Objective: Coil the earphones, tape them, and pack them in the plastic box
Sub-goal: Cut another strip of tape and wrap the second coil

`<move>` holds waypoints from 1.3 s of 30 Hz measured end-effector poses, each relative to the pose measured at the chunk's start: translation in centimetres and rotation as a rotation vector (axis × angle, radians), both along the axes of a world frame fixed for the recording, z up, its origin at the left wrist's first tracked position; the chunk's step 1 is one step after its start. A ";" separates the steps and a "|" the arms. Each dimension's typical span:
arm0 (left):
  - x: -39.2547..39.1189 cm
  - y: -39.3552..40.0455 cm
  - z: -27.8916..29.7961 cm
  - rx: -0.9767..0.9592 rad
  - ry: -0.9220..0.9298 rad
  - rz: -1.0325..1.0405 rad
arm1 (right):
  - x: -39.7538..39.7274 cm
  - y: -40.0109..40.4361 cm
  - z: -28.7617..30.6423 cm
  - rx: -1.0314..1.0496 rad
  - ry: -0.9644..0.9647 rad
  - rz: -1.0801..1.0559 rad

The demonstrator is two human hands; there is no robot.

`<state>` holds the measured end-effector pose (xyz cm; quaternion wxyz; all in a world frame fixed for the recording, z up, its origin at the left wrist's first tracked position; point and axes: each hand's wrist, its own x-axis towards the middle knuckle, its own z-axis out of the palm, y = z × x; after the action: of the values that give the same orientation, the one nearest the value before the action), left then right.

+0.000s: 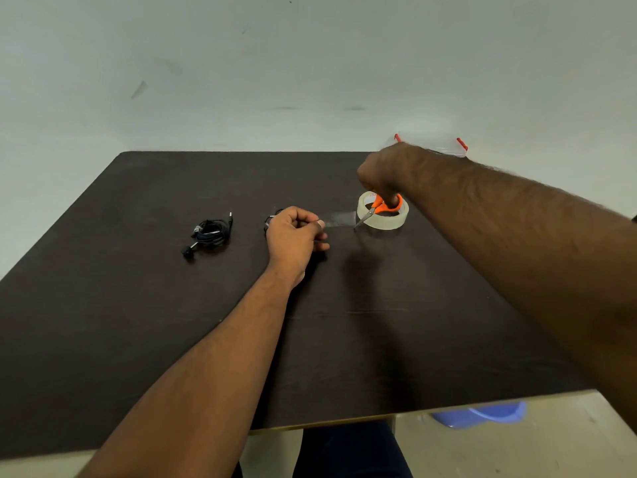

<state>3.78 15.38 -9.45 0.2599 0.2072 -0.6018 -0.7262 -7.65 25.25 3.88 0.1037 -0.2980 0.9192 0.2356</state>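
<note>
A coiled pair of black earphones (209, 232) lies on the dark table (172, 305), left of my hands. My left hand (294, 236) pinches the free end of a clear tape strip (339, 219) pulled from the tape roll (384, 215); a second black earphone coil (272, 217) peeks out behind that hand. My right hand (382, 174) grips orange-handled scissors (377, 210) above the roll, their blades at the strip near the roll. The clear plastic box (431, 144) with red clips stands at the table's far right edge, partly hidden by my right wrist.
A pale wall rises behind the table. A blue plastic object (482, 414) sits on the floor past the table's near right edge. My legs show below the front edge.
</note>
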 end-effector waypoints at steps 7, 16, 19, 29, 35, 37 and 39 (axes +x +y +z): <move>-0.1 -0.2 -0.2 0.008 0.008 0.015 | 3.2 5.0 -1.5 -0.026 0.117 -0.050; 0.2 -0.1 -0.3 -0.057 -0.001 0.001 | 5.6 7.7 -3.7 0.072 -0.138 -0.119; 0.4 -0.1 -0.4 -0.052 0.027 -0.027 | 5.3 7.7 -5.1 -0.153 0.056 -0.095; 1.5 0.5 0.4 -0.124 0.028 -0.152 | 5.5 4.7 -8.5 -1.327 -0.428 0.043; 2.1 0.2 0.8 -0.114 0.020 -0.184 | 4.2 3.5 -9.7 -1.428 -0.483 0.012; 2.3 -0.3 0.9 -0.127 0.014 -0.228 | 4.1 3.1 -9.6 -1.515 -0.527 -0.036; 2.6 -1.7 1.0 -0.186 0.016 -0.234 | 3.7 2.5 -9.4 -1.702 -0.506 -0.128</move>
<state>6.35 13.70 -8.41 0.1966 0.1049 -0.6844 -0.6943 -3.95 27.77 -5.49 0.0601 -0.2654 0.7473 -0.6062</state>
